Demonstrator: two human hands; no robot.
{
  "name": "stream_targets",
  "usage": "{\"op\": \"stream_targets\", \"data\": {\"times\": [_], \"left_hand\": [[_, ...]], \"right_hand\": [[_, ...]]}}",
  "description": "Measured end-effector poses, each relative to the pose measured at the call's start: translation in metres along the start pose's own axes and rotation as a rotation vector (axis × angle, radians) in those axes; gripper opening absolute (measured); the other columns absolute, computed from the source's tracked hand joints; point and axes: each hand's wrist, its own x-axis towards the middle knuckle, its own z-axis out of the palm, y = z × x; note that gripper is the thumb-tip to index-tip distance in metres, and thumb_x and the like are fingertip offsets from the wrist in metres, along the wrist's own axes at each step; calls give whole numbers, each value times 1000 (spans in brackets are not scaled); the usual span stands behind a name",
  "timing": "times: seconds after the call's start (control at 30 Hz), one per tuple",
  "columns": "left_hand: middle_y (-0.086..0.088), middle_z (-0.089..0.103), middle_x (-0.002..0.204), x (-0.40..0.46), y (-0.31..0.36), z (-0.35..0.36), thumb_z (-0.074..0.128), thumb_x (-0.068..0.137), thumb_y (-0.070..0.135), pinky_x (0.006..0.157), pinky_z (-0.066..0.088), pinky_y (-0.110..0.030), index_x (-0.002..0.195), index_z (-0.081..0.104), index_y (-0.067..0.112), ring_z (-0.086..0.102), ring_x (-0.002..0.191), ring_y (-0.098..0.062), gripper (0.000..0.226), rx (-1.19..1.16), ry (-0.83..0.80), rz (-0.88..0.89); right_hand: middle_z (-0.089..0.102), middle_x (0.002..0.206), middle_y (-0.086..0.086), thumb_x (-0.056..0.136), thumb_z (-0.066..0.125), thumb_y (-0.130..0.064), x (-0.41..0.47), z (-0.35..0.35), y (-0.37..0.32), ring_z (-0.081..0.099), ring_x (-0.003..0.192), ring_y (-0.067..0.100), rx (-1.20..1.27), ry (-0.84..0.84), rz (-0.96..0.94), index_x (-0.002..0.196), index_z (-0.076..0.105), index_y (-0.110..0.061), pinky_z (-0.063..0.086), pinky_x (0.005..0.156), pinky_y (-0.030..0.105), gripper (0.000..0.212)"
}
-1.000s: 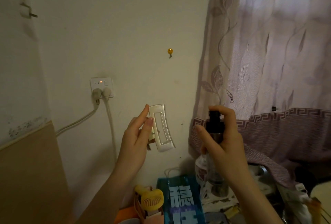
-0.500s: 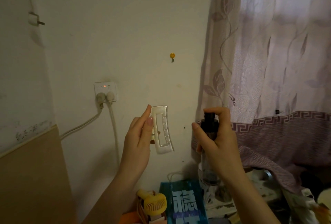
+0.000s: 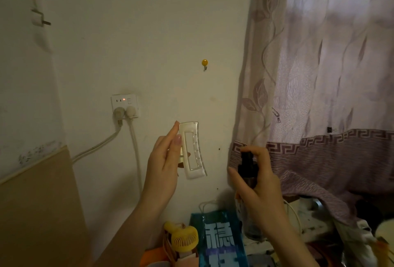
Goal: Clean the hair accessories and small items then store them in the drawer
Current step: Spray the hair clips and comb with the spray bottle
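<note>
Left hand (image 3: 164,166): held up before the wall (image 3: 149,32), fingers near straight, pinching cream hair claw clip (image 3: 193,151) by its left edge; clip upright, long axis vertical, open frame facing the camera. Thumb hidden behind the clip.

Right hand (image 3: 258,183): curled round dark spray bottle (image 3: 247,167), forefinger over the pump top. Nozzle facing left toward the clip; bottle just beside clip, not touching. No mist visible.

Judged step: wetting the clip for cleaning. Storage not yet begun; drawer not in view.

Risks:
- Overspray past the open frame onto the wall; wall socket (image 3: 125,105) with two plugs and a lit indicator up-left of the clip, near enough for drift. Cause: nozzle aimed left, socket lying on that side.
- Edge pinch light; wet plastic likely slippery. Drop would land among clutter below: yellow handheld fan (image 3: 184,239), blue carton (image 3: 221,239).
- Drip onto items beneath.

Room:
- Free air above and left of both hands.
- Curtain (image 3: 319,96) close on the right, hem behind the right hand; little swing room that way.
- Below, crowded; bench surface itself not discernible.
- Yellow hook (image 3: 204,63) well above, out of the way.
</note>
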Motion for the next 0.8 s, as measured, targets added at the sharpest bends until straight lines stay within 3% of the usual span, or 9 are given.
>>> {"op": "stream_targets", "data": {"times": [0.1,0.17,0.3,0.4,0.53,0.63,0.7,0.8], "left_hand": [[7,56,107,0,1,0,36,93,33,70,50,-12,132,40,36,60,94,-2,39,-4,-4,-9],[9,55,106,0,1,0,36,90,38,69,50,-11,134,41,33,60,92,4,45,-5,-3,-8],[4,57,106,-1,0,-1,36,94,32,68,50,-11,133,43,32,60,91,1,40,0,8,-15],[2,57,109,-2,-1,-2,35,93,34,71,51,-14,132,42,34,61,96,-9,40,8,8,-16],[7,56,107,-3,1,-2,36,86,41,69,49,-10,135,42,30,59,92,7,50,9,-3,-16],[16,54,105,-5,2,-1,38,94,30,68,47,-6,132,41,33,57,90,15,38,1,-4,-25],[21,53,107,-7,1,1,39,97,26,68,48,-7,129,41,37,57,90,17,34,-2,-9,-44],[19,55,116,-11,1,4,39,90,40,70,53,-15,133,40,40,60,93,12,43,-6,-24,-77]], "right_hand": [[59,76,6,87,64,-21,-5,2,7,59,56,23,-33,0,-3,103,42,-48,52,49,45,38],[58,76,7,87,64,-21,-7,2,9,59,55,24,-23,0,4,102,42,-47,51,49,48,37],[57,74,6,83,61,-34,-8,4,8,59,55,23,-1,8,22,96,41,-49,53,47,36,29],[58,77,5,86,65,-23,-8,3,12,60,57,21,-22,11,30,97,40,-52,54,50,37,39],[58,84,4,84,69,-16,-8,3,14,60,64,23,64,12,85,108,42,-50,56,54,33,50],[61,82,2,79,71,-3,-9,5,10,64,66,18,188,18,162,125,38,-37,55,56,23,66],[65,84,5,73,74,-9,-10,8,6,68,71,17,249,12,220,133,35,-33,55,58,22,75],[69,93,5,64,74,-23,-12,14,0,69,81,13,324,8,299,136,33,-37,55,58,21,84]]}}
